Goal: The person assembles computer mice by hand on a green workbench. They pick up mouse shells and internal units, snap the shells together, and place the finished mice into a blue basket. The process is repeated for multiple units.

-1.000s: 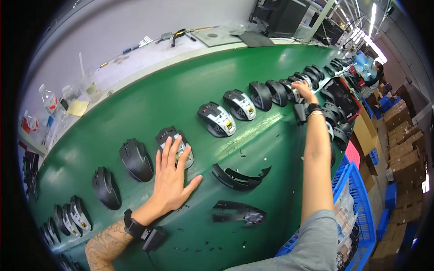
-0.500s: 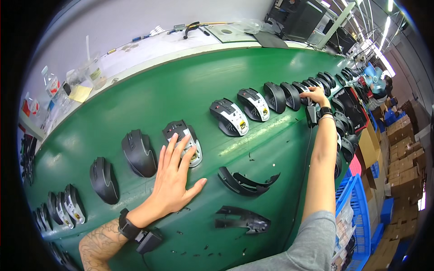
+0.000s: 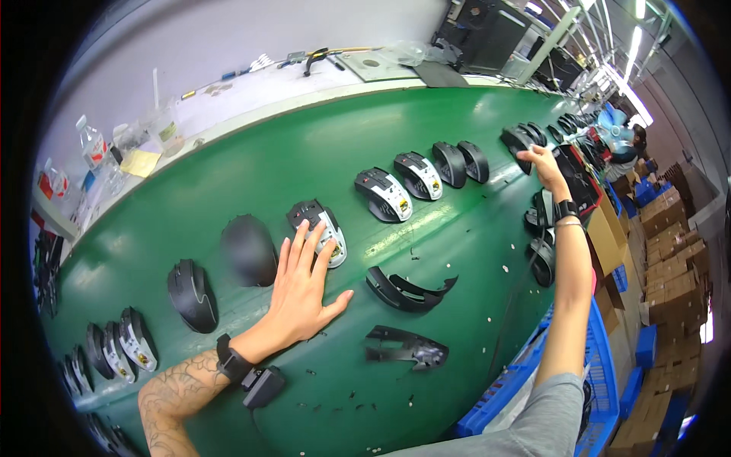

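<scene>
My left hand (image 3: 298,293) lies with fingers spread, its fingertips on a partly opened computer mouse (image 3: 333,238) whose pale inner shell shows. To its left are a black mouse with a smeared-looking surface (image 3: 250,251) and another black mouse (image 3: 191,295). My right hand (image 3: 545,167) reaches far right, thumb and fingers closed on the near end of a black computer mouse (image 3: 517,140). Two opened mice (image 3: 383,194) and two closed black ones (image 3: 449,164) stand in a row between my hands. A curved black shell piece (image 3: 407,291) and a flatter black cover (image 3: 405,347) lie nearer me.
Several mice (image 3: 122,346) line up at the far left of the green bench (image 3: 304,141). Small dark bits and white specks scatter near the front. A blue crate (image 3: 601,381) stands at the lower right, cartons (image 3: 670,251) beyond. A ledge (image 3: 251,107) with tools and bottles runs along the back.
My right hand and the mouse at it have moved off to the right, leaving a gap beside the two closed black mice. My left hand stays on its mouse; the view has shifted.
</scene>
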`<control>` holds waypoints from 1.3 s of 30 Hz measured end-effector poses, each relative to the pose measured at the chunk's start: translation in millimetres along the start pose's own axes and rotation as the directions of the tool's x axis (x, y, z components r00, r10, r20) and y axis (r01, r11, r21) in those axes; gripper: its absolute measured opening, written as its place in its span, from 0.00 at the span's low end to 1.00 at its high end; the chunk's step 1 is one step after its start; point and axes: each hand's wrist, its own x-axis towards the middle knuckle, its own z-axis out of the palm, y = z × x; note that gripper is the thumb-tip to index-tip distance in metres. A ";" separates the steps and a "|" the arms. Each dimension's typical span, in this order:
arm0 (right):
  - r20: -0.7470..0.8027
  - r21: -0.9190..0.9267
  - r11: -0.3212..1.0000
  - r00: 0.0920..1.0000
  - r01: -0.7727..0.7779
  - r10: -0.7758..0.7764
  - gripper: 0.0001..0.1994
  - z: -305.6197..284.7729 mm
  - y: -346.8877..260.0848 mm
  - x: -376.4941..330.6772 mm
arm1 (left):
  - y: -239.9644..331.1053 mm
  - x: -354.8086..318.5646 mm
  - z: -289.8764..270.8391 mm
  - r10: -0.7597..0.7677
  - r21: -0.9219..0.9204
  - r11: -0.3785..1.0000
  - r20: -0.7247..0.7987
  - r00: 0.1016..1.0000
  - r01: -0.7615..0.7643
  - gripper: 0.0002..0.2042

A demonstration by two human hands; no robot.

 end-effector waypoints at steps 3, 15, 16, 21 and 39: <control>0.047 -0.306 0.948 0.995 0.093 -0.083 0.26 29.6 -64.3 -65.9 | 1.1 12.1 -8.1 -0.010 0.043 0.999 -0.055 0.998 0.012 0.34; 0.362 -0.550 0.834 0.913 0.047 0.187 0.44 95.7 -87.8 -220.2 | 6.8 229.3 71.5 0.211 0.150 0.953 0.293 0.932 -0.263 0.30; 0.441 -0.500 0.866 0.867 0.025 0.230 0.45 88.9 -101.6 -220.7 | 6.5 230.8 77.4 0.230 0.091 0.960 0.276 0.933 -0.264 0.30; 0.453 -0.399 0.900 0.891 0.177 0.025 0.33 40.0 -108.0 -141.8 | -15.8 211.6 65.3 0.310 0.026 0.947 0.184 0.933 -0.320 0.27; -0.412 -0.507 0.829 0.911 -0.235 0.006 0.35 25.3 112.7 77.5 | -0.8 77.9 21.7 0.305 0.256 0.902 0.188 0.933 -0.347 0.38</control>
